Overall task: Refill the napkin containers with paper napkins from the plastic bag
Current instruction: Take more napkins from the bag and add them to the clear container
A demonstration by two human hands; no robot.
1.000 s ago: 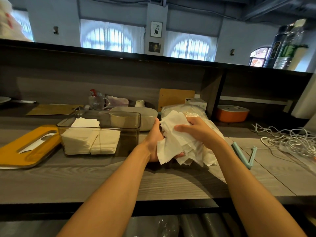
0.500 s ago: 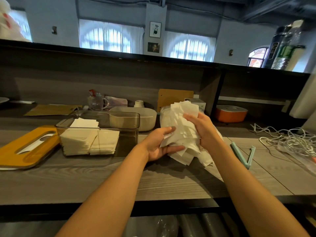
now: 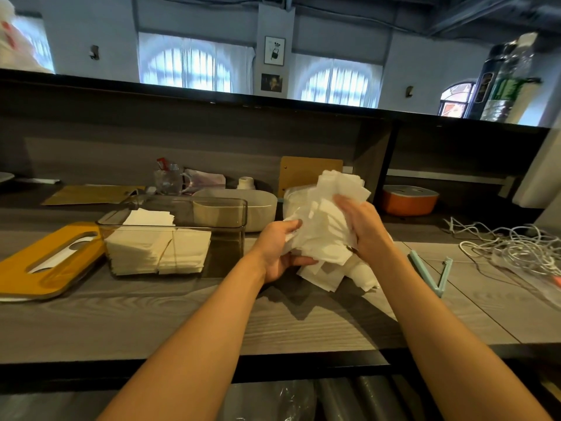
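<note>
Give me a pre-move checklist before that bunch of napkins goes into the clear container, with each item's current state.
1. Both hands on the bunch: ok. Left hand holds it from below, right hand grips its side.
2. Napkins squared into a neat stack: not ok, the sheets are splayed, corners sticking out.
3. Clear container open: ok, its yellow lid lies to the left.
4. Free room inside: ok, two stacks fill the left part, the right end is bare.
5. Loose sheets under the bunch: not ok, some lie on the counter.
6. Plastic bag behind the napkins: cannot tell how much is left.
</note>
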